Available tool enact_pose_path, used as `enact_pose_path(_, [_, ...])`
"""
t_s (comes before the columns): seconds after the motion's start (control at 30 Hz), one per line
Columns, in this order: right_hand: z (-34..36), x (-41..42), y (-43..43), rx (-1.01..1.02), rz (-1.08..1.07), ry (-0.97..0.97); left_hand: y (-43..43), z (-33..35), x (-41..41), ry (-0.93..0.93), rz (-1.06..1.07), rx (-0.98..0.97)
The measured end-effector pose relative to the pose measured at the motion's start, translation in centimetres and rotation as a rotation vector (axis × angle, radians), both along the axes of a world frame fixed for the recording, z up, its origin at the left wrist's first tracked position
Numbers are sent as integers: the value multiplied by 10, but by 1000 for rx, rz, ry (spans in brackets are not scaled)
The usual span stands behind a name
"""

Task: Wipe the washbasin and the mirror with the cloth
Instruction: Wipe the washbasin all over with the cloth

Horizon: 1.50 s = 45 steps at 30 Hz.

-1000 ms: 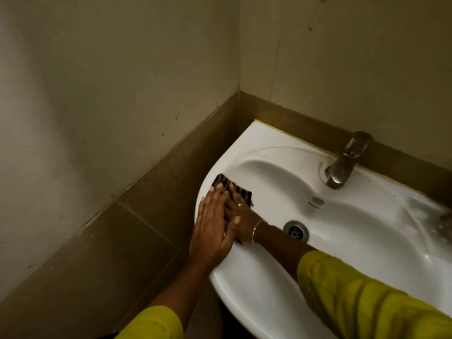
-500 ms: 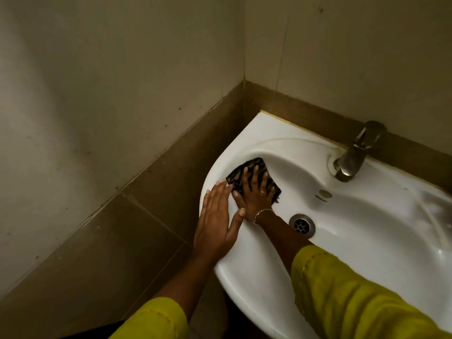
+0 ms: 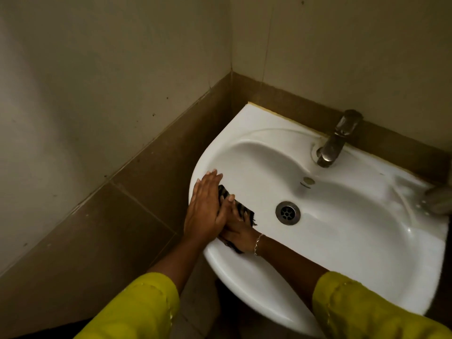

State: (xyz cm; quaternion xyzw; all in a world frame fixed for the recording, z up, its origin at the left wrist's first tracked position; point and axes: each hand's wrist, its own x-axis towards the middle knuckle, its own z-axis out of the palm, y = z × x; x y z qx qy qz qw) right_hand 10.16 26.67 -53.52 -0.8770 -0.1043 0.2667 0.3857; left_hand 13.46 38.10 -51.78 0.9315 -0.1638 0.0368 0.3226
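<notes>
A white washbasin (image 3: 342, 236) is fixed in a wall corner. A dark striped cloth (image 3: 245, 210) lies on the inner left slope of the bowl. My right hand (image 3: 238, 230) presses flat on the cloth, fingers spread, a bracelet on the wrist. My left hand (image 3: 204, 209) rests flat on the basin's left rim, fingers straight, partly over my right hand and the cloth's upper end. No mirror is in view.
A metal tap (image 3: 336, 140) stands at the back of the basin, and the drain (image 3: 288, 212) sits in the bowl's middle. Something blurred (image 3: 437, 199) rests on the right rim. Beige walls with a brown tile band meet in the corner behind.
My right hand has slid the cloth down the bowl's left slope toward me, from the upper left side to the near left. My left hand stays on the rim.
</notes>
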Motion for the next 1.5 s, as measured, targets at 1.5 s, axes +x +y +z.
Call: enact_pose_path(1.5, [-3, -6, -243, -1222, 496, -973, -3, -12, 6, -40, -77, 605])
